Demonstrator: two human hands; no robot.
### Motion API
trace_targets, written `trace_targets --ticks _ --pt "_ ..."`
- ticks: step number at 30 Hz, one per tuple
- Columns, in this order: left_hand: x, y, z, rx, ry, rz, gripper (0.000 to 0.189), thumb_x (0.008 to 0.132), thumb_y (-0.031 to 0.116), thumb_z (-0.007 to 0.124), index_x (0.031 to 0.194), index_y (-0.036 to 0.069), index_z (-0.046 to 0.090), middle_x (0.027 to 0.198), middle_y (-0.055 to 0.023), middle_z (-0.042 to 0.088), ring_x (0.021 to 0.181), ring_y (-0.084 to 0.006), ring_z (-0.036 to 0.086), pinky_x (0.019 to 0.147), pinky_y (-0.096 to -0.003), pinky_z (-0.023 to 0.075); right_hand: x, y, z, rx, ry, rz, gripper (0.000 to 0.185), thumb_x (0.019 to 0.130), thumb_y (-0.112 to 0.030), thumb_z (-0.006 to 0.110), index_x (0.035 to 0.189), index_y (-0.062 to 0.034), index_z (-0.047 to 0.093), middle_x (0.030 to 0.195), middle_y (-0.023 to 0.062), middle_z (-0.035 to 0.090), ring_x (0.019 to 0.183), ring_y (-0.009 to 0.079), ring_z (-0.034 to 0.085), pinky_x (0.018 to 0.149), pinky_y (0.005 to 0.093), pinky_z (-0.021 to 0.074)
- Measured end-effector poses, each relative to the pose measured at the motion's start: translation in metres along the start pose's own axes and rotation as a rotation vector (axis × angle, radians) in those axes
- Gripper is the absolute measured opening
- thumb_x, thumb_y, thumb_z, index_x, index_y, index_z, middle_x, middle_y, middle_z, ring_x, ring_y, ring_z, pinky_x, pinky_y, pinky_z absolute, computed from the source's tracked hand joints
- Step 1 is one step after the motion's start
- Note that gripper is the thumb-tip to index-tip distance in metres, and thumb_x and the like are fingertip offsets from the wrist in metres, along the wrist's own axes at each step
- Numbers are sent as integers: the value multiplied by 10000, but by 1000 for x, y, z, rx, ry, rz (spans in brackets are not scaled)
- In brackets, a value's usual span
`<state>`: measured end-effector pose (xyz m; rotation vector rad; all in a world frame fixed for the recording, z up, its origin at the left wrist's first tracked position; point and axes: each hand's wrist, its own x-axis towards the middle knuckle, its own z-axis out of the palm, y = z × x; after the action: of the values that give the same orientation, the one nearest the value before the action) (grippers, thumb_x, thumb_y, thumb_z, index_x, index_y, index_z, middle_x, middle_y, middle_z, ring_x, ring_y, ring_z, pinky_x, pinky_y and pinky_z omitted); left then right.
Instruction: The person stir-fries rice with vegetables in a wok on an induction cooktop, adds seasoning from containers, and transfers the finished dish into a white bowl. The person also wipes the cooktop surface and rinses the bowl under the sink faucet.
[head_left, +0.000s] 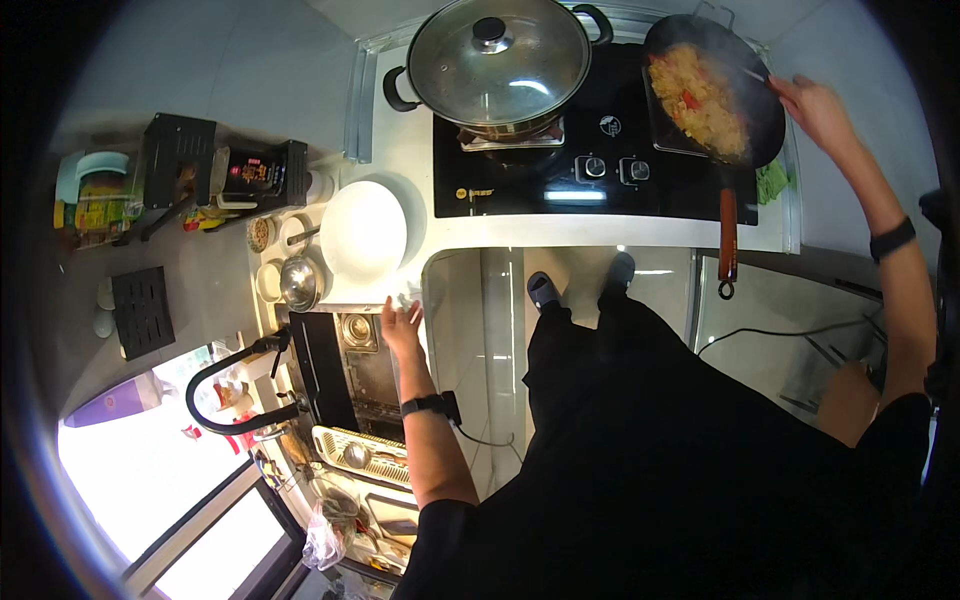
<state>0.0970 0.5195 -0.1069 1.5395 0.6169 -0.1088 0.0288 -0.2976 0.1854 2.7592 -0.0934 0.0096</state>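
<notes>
Steam rises from a dark wok (766, 127) on the right burner, which holds yellowish food with red pieces (694, 97). My right hand (814, 109) is closed on the handle of a utensil (757, 76) that reaches into the wok. The wok's brown handle (727, 232) points towards me over the counter edge. My left hand (403, 322) is at the counter corner by the sink, fingers spread, beside a small clear crumpled item (409, 291) that it may or may not touch. Just beyond it lies a white plate (364, 232).
A lidded pot (499, 67) stands on the left burner of the black gas hob (517, 191). Bowls and a metal ladle (301, 283) sit left of the plate. A black faucet (199, 397) arches near the sink (375, 382), with a cream drain basket (337, 450) across it.
</notes>
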Motion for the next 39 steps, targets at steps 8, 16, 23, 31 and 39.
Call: trace_targets --ticks 8,16,23,31,39 --pt "149 8 -74 -285 119 -296 517 1098 437 286 1370 101 570 1215 -236 682 875 -339 640 692 -536 548 -115 -55 -119 -116 -6 -3 378 1001 -156 628 1369 -206 695 891 92 620 699 311 670 621 432 568" --pt "102 48 -34 46 341 9 570 1079 451 592 1444 14 576 1275 -186 679 966 -253 715 743 -343 601 -77 -87 -68 -62 -108 109 352 936 -143 627 1260 -190 756 858 123 665 693 340 698 599 459 570" --pt "90 42 5 -407 -162 -334 540 1056 388 657 1307 -86 589 1175 -212 731 1019 -296 748 875 -347 676 -54 -36 -42 -143 86 283 314 959 -147 604 1242 -156 741 869 139 675 702 353 702 607 470 576" --pt "119 22 15 -530 -325 -371 392 1110 188 513 1358 -114 548 1294 -236 697 1163 -327 721 1010 -390 644 -103 -67 -44 -129 -46 142 376 918 -137 632 1280 -163 729 910 110 673 738 302 719 611 425 578" --pt "130 13 18 -439 -216 -357 410 1114 202 486 1386 -99 542 1308 -219 694 1165 -319 717 1016 -396 638 -121 -80 -103 -216 -271 19 373 915 -150 646 1269 -187 756 873 98 628 747 266 712 626 389 577"
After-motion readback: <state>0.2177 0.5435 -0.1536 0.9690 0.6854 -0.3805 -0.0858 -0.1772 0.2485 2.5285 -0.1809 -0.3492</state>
